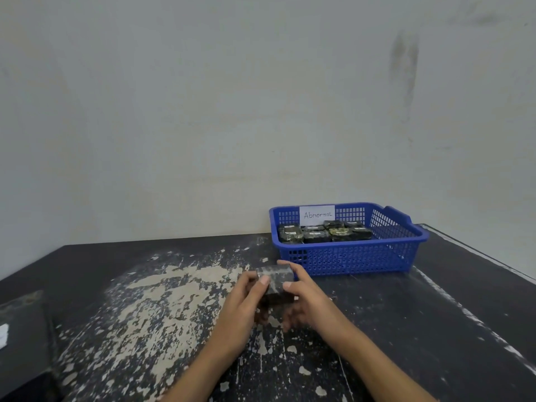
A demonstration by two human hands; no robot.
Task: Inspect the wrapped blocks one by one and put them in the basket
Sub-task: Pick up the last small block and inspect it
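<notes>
Far over at eight o'clock from the hands, a dark box [21,329] sits at the table's left edge, with a white scrap [3,335] on it too cut off to read. Next comes the table [121,309], black with its top worn pale in a wide patch. Just right of that patch, the left hand [242,310] grips the block [275,281] from nine o'clock, its thumb laid on the near face and its fingers curled behind and under. The block is dark, wrapped in shiny film, and held up above the table between both hands, in front of the basket. The right hand [309,304] grips it from three o'clock, thumb on the near face and forefinger hooked over the far top corner. At one o'clock from the block stands the blue basket [356,258], near the fingertips; whether they touch it I cannot tell. Inside, dark wrapped blocks [317,235] lie side by side along the back left. A white card [317,215] reading "Abnormal" stands at the basket's twelve o'clock wall. Behind all this rises a pale wall [261,97].
</notes>
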